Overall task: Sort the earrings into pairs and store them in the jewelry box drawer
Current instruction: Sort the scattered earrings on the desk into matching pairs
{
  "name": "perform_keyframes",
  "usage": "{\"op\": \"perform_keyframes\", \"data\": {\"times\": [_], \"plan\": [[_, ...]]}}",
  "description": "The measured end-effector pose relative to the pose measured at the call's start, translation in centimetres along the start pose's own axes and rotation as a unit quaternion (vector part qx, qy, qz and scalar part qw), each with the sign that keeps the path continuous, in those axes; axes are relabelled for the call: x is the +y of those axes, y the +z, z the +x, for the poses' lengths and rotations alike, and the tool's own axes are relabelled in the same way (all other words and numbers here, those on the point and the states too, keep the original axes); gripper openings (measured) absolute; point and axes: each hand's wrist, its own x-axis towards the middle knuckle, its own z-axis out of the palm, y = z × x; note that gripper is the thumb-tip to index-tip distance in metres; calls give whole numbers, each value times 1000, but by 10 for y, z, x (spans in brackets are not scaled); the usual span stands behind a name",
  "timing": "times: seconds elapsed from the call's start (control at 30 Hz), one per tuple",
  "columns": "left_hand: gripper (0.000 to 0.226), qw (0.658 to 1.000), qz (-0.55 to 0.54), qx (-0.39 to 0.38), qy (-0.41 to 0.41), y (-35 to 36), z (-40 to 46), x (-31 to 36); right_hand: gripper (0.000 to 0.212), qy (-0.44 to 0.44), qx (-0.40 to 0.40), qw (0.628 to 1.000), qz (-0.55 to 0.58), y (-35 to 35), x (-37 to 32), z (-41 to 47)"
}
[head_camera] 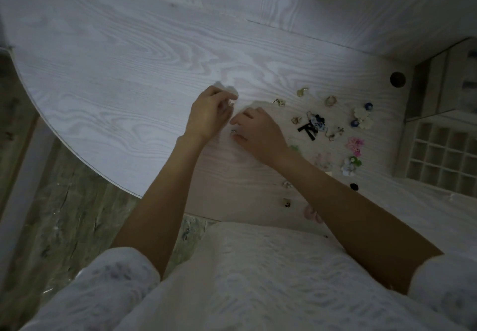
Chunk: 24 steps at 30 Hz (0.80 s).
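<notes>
Both hands meet at the middle of the pale wood table point(129, 72). My left hand point(207, 113) has its fingers curled round a white fluffy earring point(229, 90). My right hand point(258, 130) lies beside it, fingers bent over another white fluffy piece point(244, 107), with a small shiny earring point(233, 132) at its thumb. Several loose earrings are scattered to the right: gold ones point(302, 92), a black and blue one point(313, 124), pink flowers point(355, 144). The jewelry box drawer point(444, 157), divided into small cells, stands pulled out at the right edge.
The jewelry box body point(449, 85) stands at the far right behind the drawer. A round cable hole point(397, 79) is in the table near it. More small earrings point(286, 203) lie near the table's front edge. The table's curved edge drops to the floor on the left.
</notes>
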Motion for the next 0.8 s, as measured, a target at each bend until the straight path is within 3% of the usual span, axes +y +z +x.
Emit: {"op": "perform_keyframes", "data": {"times": [0.17, 0.47, 0.63, 0.8], "plan": [[12, 999, 30, 10, -19, -3, 2, -3, 8, 31, 21, 998, 51, -1, -10, 5], [9, 1000, 17, 1, 26, 14, -13, 9, 8, 174, 92, 979, 57, -26, 41, -6], [17, 999, -13, 2, 40, 35, -13, 31, 8, 180, 95, 978, 46, -27, 50, -13], [30, 999, -33, 38, -19, 39, -18, 36, 19, 162, 98, 981, 49, -28, 49, -14]]}}
